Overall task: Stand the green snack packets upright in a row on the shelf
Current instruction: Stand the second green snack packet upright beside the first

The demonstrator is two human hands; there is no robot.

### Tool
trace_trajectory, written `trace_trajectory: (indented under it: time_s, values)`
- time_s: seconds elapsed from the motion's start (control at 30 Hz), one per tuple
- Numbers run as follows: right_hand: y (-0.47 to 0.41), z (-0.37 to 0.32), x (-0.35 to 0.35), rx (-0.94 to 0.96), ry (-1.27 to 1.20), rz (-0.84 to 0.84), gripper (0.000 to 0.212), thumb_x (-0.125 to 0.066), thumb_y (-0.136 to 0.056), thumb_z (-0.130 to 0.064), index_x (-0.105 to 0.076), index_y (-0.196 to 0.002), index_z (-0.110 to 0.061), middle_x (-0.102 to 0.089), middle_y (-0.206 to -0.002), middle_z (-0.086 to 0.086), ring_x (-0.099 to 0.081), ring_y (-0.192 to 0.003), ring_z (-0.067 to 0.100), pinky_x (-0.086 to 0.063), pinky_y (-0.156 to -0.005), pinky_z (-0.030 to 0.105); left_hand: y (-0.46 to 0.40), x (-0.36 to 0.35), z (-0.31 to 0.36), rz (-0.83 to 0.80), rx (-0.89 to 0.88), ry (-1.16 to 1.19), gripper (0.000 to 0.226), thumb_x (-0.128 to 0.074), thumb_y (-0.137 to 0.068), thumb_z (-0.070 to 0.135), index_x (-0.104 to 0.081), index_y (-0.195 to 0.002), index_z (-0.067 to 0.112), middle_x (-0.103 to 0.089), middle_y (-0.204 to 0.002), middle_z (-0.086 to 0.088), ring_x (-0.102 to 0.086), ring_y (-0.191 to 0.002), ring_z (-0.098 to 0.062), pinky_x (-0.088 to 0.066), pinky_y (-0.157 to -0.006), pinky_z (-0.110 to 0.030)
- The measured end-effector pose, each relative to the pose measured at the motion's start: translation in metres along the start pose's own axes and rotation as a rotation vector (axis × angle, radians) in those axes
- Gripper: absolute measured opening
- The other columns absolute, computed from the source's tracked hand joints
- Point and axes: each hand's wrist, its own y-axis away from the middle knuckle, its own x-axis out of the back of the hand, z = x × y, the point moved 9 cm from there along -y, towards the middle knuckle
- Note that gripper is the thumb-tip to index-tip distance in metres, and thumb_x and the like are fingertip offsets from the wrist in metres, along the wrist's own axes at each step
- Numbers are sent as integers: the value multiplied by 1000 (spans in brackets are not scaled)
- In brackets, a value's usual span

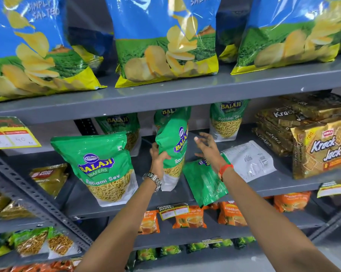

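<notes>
Several green Balaji snack packets stand or lie on the grey middle shelf [146, 205]. One upright packet [105, 169] stands at the front left. My left hand [158, 160] grips the side of a second upright packet [173, 146] in the middle. My right hand [207, 149] hovers just right of it, fingers spread, holding nothing. Below my right wrist a green packet [203, 183] lies flat and overhangs the shelf's front edge. Beside it a packet lies with its white back up [250, 160]. Three more green packets stand at the back [118, 124] [165, 113] [227, 118].
Gold Krack Jack biscuit packs [318, 146] are stacked at the shelf's right end. Blue chip bags [165, 40] fill the shelf above. Orange tea packs [189, 216] sit on the shelf below. A slotted metal upright [34, 197] and a yellow price tag [10, 134] are on the left.
</notes>
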Motion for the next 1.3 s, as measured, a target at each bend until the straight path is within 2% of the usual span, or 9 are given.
trace_trajectory:
  time_s: [0.13, 0.2, 0.4, 0.47, 0.57, 0.73, 0.97, 1.1, 1.3]
  values:
    - [-19, -12, -7, 35, -13, -44, 40, -47, -92, -18, -39, -130, -9, -50, -130, 12, -41, -127, 22, -30, -110, 35, -7, 10, -1, 67, 55, 168, 13, -45, -48, 8, -44, -61, 7, -62, -61, 4, -56, -61, -6, -46, -54, -11]
    - [-24, -13, -14, 16, -11, -94, 43, -43, -94, -18, -35, -135, -8, -44, -133, 4, -36, -124, 12, -25, -110, 30, -8, 19, 9, 123, -2, 166, 11, -45, -57, 5, -43, -57, 16, -61, -43, 14, -56, -46, 6, -43, -47, -6]
    - [-48, 4, -25, -27, -60, -103, 20, -49, -91, -18, -53, -111, -16, -56, -119, 8, -51, -116, 23, -39, -104, 40, -17, 38, 7, 267, -10, 238, 30, -30, -96, 10, -52, -115, 6, -66, -107, 0, -65, -79, 6, -47, -72, -5]
    - [-50, 5, -24, -11, -86, -67, 8, -48, -92, -14, -54, -93, -17, -60, -98, 4, -56, -96, 18, -43, -94, 38, -13, 37, 8, 300, -9, 257, 39, -32, -97, 13, -39, -132, -1, -47, -125, 0, -60, -82, 9, -45, -60, 0]
    - [-42, 5, -25, 24, -125, -39, 10, -49, -91, -12, -54, -85, -17, -61, -91, 0, -56, -90, 14, -45, -95, 36, -7, 37, 4, 355, 10, 276, 43, -33, -97, 21, -36, -134, 0, -46, -119, 2, -42, -100, -5, -42, -53, -6]
    - [-20, -1, -25, 141, -146, -4, 11, -48, -90, -7, -57, -87, -12, -59, -97, 13, -55, -88, 20, -48, -83, 32, -12, 46, -6, 388, 78, 299, 48, -35, -95, 31, -40, -132, 1, -53, -105, 1, -57, -72, 1, -43, -45, -5]
    - [18, -8, -25, 203, -117, 42, 20, -48, -90, -6, -58, -78, -19, -59, -80, 7, -56, -71, 9, -48, -66, 22, -4, 60, -11, 419, 135, 240, 51, -40, -92, 38, -44, -130, 5, -48, -139, -12, -50, -120, -25, -39, -98, -30]
    - [37, -4, -17, 196, -133, 90, 15, -48, -91, -7, -59, -85, -15, -62, -83, 4, -57, -75, 10, -49, -73, 31, 6, 54, -9, 343, 125, 231, 51, -36, -93, 39, -46, -129, 4, -59, -117, -4, -58, -93, -17, -47, -84, -29]
    - [61, -3, -1, 189, -134, 153, 19, -50, -90, -9, -60, -81, -23, -63, -87, 6, -59, -85, 22, -48, -88, 48, 14, 47, -19, 287, 146, 195, 61, -38, -89, 48, -36, -138, 11, -36, -149, -10, -36, -135, -26, -26, -117, -44]
